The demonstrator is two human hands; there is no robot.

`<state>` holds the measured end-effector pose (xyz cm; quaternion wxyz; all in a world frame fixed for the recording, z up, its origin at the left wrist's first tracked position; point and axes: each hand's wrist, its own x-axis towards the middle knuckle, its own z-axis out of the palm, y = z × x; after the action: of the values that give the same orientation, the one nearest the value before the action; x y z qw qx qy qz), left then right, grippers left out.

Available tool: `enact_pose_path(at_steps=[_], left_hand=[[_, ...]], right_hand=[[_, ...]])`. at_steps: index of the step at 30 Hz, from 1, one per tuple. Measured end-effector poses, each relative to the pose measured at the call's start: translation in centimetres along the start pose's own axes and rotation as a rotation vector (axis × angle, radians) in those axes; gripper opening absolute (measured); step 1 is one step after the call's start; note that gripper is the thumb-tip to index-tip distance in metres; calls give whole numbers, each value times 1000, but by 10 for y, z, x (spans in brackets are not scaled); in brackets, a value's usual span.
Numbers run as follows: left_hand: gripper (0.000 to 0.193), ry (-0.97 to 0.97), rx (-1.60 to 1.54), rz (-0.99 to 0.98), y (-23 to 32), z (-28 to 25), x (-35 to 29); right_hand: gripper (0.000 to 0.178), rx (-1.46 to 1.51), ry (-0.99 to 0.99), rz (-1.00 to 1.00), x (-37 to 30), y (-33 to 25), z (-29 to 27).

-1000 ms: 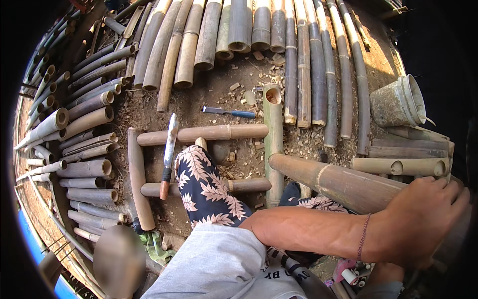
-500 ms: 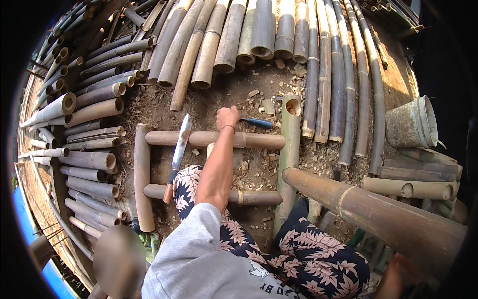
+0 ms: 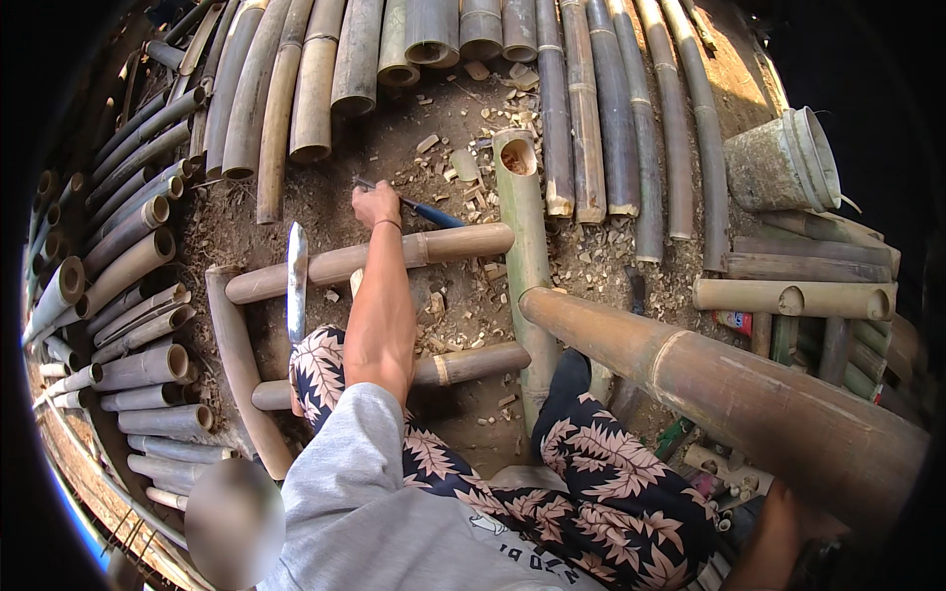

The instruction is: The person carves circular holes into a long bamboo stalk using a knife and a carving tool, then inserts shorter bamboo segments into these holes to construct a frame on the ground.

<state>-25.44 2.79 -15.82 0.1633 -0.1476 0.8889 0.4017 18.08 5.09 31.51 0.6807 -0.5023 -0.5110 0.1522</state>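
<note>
My left hand [image 3: 376, 205] reaches forward over the ground, fingers closed around what looks like a chisel with a blue handle [image 3: 432, 213]. Its handle sticks out to the right and a bit of metal shows left of the fist. Below the hand lies a bamboo frame with a far rail [image 3: 394, 254] and a near rail [image 3: 473, 365]. A machete [image 3: 297, 281] stands tilted up by my knee, crossing the far rail, its handle mostly hidden. At the lower right my right hand [image 3: 778, 507] shows only as a strip of skin under a thick bamboo pole [image 3: 641, 350]; its fingers are hidden.
The thick pole runs into an upright green bamboo post [image 3: 525, 212] with a hole cut near its top. Wood chips [image 3: 463, 286] litter the soil. Rows of bamboo poles [image 3: 312, 108] lie ahead and left. A dirty white bucket [image 3: 778, 163] stands right. A blurred round shape [image 3: 235, 522] is lower left.
My left hand has closed on the chisel and turned it, so its blue end comes nearer the far rail. The whole view has swung, shifting the scene left and up.
</note>
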Motion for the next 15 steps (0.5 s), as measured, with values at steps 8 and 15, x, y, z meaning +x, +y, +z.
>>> enact_pose_path(at_steps=[8, 15], left_hand=[[38, -613, -348, 698, 76, -97, -103], [37, -1041, 575, 1320, -5, -41, -187]], right_hand=[[42, 69, 111, 97, -13, -23, 10], [43, -96, -2, -92, -4, -25, -12]])
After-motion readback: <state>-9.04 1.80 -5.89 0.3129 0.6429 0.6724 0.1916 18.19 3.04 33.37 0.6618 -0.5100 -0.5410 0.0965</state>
